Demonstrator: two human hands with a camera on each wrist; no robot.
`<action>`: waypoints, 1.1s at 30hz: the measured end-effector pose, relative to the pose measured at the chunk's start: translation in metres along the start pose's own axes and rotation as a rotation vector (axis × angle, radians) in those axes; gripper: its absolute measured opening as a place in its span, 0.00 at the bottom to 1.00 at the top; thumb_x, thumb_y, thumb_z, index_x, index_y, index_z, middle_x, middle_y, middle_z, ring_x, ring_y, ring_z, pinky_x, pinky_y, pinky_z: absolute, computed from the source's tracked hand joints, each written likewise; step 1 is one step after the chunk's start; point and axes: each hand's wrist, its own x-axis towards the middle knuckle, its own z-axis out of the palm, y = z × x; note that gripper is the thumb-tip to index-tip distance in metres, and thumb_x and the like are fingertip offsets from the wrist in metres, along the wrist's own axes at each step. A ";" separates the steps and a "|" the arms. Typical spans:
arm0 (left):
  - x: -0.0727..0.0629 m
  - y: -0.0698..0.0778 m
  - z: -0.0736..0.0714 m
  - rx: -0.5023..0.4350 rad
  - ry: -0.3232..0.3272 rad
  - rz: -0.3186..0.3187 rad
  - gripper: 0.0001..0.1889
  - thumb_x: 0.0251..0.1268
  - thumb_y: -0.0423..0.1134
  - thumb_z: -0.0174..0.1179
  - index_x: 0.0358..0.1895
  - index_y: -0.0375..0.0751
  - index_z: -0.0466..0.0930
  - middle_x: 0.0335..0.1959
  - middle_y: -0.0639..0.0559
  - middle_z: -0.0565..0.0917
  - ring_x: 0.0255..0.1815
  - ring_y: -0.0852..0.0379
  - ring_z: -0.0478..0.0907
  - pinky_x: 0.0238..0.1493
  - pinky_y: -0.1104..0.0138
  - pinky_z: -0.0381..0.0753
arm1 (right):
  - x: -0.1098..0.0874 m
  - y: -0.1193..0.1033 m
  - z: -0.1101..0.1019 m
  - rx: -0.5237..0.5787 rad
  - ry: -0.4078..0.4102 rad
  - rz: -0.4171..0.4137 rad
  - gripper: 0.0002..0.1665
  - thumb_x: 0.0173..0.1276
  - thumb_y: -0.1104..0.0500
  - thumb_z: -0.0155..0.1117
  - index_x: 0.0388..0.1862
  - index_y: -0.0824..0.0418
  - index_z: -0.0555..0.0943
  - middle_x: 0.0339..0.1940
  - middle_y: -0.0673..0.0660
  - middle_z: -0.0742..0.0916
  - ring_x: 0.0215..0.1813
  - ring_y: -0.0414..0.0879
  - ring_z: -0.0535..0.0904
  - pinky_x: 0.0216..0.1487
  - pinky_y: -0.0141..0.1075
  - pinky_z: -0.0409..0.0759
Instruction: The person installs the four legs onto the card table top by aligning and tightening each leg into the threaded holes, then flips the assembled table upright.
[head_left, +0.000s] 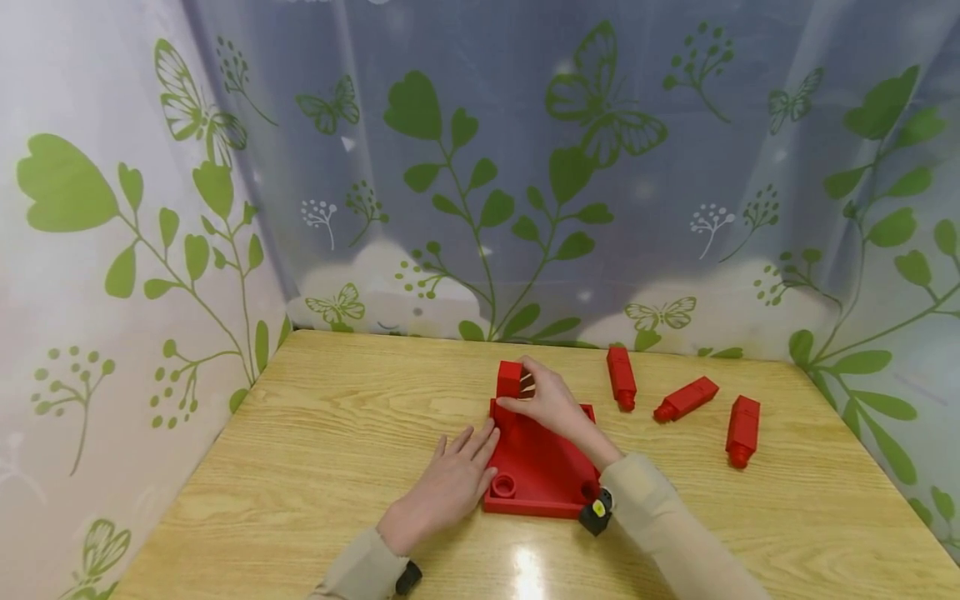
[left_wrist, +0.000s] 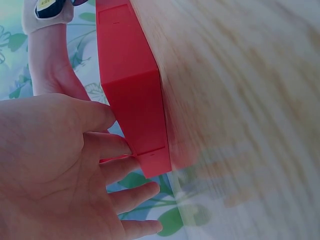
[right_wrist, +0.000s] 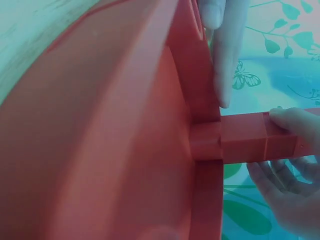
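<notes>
sleeves [head_left: 675, 525] nearest, we note left hand [head_left: 448, 477] spread against tray [head_left: 532, 507], right hand [head_left: 551, 402] pinching corner leg [head_left: 509, 379]; we judge seating underway, downward press needed.

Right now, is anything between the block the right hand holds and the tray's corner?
Nothing visible: the block meets the tray at its far-left corner; the left hand lies beside the tray, not between.

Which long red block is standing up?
The long red square-sided plastic block the right hand grips: it stands upright at the far left corner of the square red tray. The other three blocks lie on the wooden table.
</notes>
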 end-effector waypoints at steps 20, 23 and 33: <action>0.001 -0.001 0.001 -0.018 -0.017 -0.013 0.30 0.84 0.47 0.44 0.80 0.38 0.56 0.82 0.46 0.55 0.79 0.38 0.56 0.73 0.36 0.56 | -0.022 0.022 -0.037 0.271 -0.169 -0.131 0.35 0.70 0.63 0.69 0.73 0.66 0.70 0.68 0.68 0.78 0.67 0.66 0.76 0.65 0.58 0.74; 0.001 -0.001 0.001 -0.025 -0.017 -0.013 0.30 0.84 0.47 0.44 0.80 0.38 0.56 0.82 0.46 0.55 0.79 0.38 0.56 0.73 0.36 0.56 | -0.027 0.024 -0.045 0.277 -0.140 -0.140 0.32 0.70 0.63 0.68 0.72 0.65 0.72 0.69 0.65 0.79 0.69 0.63 0.75 0.66 0.57 0.75; 0.001 -0.002 0.001 -0.040 -0.009 0.002 0.30 0.84 0.46 0.45 0.81 0.38 0.55 0.82 0.46 0.55 0.79 0.37 0.56 0.73 0.35 0.56 | -0.036 0.049 -0.071 0.251 0.040 -0.168 0.29 0.70 0.65 0.68 0.70 0.64 0.75 0.67 0.62 0.81 0.68 0.60 0.75 0.69 0.54 0.71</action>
